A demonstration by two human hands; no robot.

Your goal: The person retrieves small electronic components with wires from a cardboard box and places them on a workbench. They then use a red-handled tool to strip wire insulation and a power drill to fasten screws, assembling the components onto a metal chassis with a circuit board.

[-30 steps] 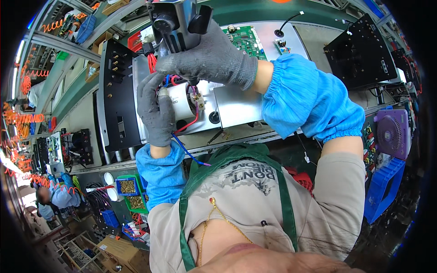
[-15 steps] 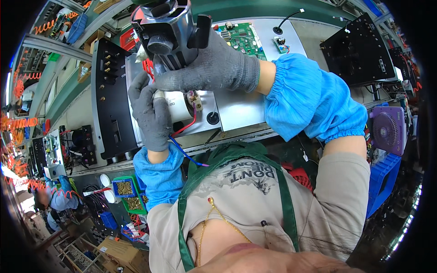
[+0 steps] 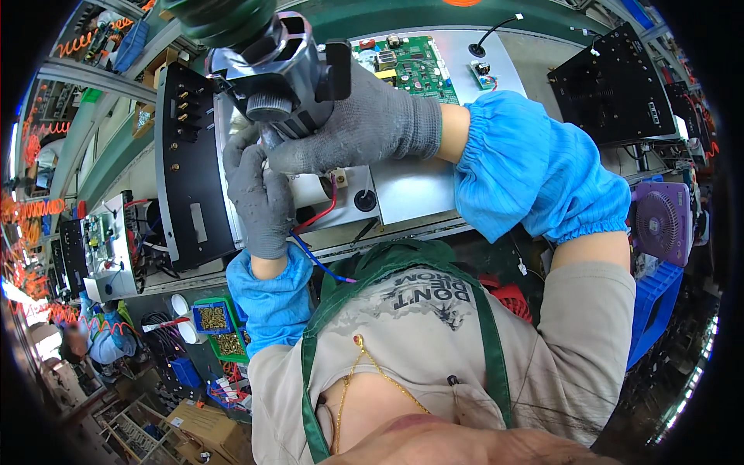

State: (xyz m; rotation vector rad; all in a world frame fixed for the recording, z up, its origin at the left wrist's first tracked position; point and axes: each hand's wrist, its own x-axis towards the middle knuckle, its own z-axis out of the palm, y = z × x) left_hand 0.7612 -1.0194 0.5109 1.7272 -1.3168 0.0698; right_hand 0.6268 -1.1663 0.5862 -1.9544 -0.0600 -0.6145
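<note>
My right hand [image 3: 356, 128], in a grey glove and blue sleeve cover, is wrapped round a tool with a dark green top and a shiny metal head [image 3: 267, 74] bearing a knurled knob. My left hand [image 3: 262, 198], also gloved, is closed under the tool's head, its fingertips close to my right thumb; what they pinch is hidden. Below the hands lies a silver metal chassis plate [image 3: 411, 184], with a partly covered white cylinder and a terminal block [image 3: 339, 177]. A red wire [image 3: 318, 217] leads from there, and a blue wire [image 3: 314, 257] runs beside my left wrist.
A black panel [image 3: 186, 178] stands at the left of the plate. A green circuit board [image 3: 418, 66] sits at the far side. At right are another black panel [image 3: 608, 89], a purple fan [image 3: 665, 217] and a blue crate [image 3: 657, 306]. Trays of brass-coloured parts [image 3: 213, 318] are lower left.
The tool has shifted left and slightly down, and more of its green top shows. My right hand has moved a little with it; my left hand has stayed nearly in place.
</note>
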